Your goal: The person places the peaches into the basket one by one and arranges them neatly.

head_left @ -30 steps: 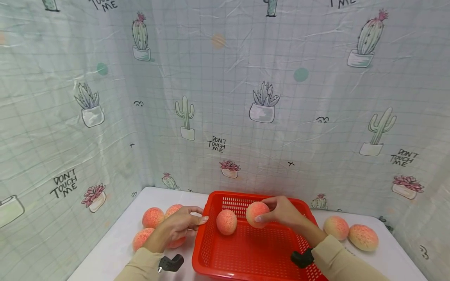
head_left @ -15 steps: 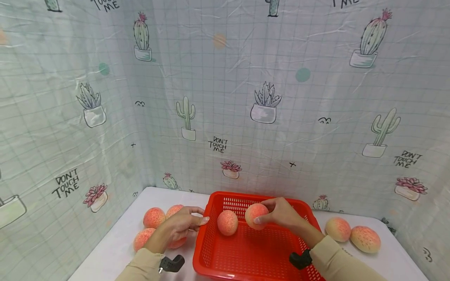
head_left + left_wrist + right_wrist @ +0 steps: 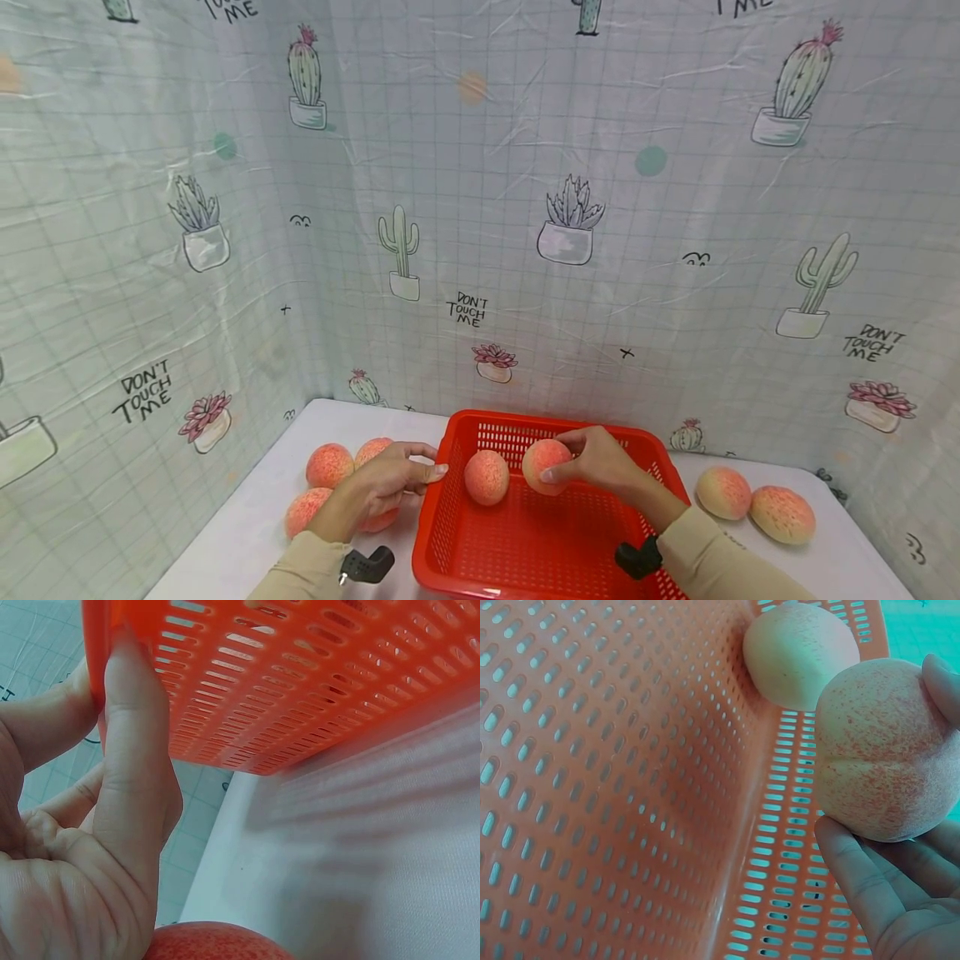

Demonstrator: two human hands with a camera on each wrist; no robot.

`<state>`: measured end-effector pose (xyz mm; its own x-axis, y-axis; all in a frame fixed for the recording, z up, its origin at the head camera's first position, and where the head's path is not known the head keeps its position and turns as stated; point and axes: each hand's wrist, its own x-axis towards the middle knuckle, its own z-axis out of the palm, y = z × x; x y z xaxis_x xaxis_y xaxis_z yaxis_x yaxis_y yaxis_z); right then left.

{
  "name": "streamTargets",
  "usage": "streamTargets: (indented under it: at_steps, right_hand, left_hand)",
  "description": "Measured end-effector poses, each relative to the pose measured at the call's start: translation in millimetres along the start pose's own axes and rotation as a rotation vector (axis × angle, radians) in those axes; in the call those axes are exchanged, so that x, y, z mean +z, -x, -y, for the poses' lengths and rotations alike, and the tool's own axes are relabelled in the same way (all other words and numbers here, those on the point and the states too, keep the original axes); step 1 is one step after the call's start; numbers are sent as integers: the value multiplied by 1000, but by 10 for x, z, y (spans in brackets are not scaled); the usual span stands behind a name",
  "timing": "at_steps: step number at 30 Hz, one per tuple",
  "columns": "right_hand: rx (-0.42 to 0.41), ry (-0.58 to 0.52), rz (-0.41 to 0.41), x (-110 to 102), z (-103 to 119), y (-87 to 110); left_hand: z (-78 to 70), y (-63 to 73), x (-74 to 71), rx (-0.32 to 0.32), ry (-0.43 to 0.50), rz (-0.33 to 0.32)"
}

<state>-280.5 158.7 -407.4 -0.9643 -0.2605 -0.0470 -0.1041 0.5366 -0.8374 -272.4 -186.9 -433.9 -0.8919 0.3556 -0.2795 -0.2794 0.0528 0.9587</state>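
Note:
My left hand (image 3: 390, 485) pinches the left rim of a red plastic basket (image 3: 555, 540) with perforated sides; the left wrist view shows the thumb and fingers on either side of that rim (image 3: 96, 652). In my right hand (image 3: 606, 468) is a pinkish peach (image 3: 542, 463), gripped between thumb and fingers above the basket's back part. Another peach (image 3: 487, 477) sits inside the basket near its back left corner. In the right wrist view the held peach (image 3: 889, 750) overlaps the one behind it (image 3: 799, 652).
Several peaches (image 3: 330, 464) lie on the white table (image 3: 247, 542) left of the basket, partly hidden by the left hand. Two more, a rounder one (image 3: 723, 493) and a longer one (image 3: 782, 514), lie to its right. A cactus-patterned curtain (image 3: 510, 275) encloses the back and sides.
My right hand has moved slightly left and lower with the peach. The left hand stays on the basket rim, and the head view has shifted a little.

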Motion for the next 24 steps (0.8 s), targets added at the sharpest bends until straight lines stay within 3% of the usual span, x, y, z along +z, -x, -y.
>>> streamTargets:
  at_steps: [24]
  right_hand:
    - [26, 50, -21, 116, -81, -59]
  left_hand:
    - [7, -28, -2, 1, -4, 2]
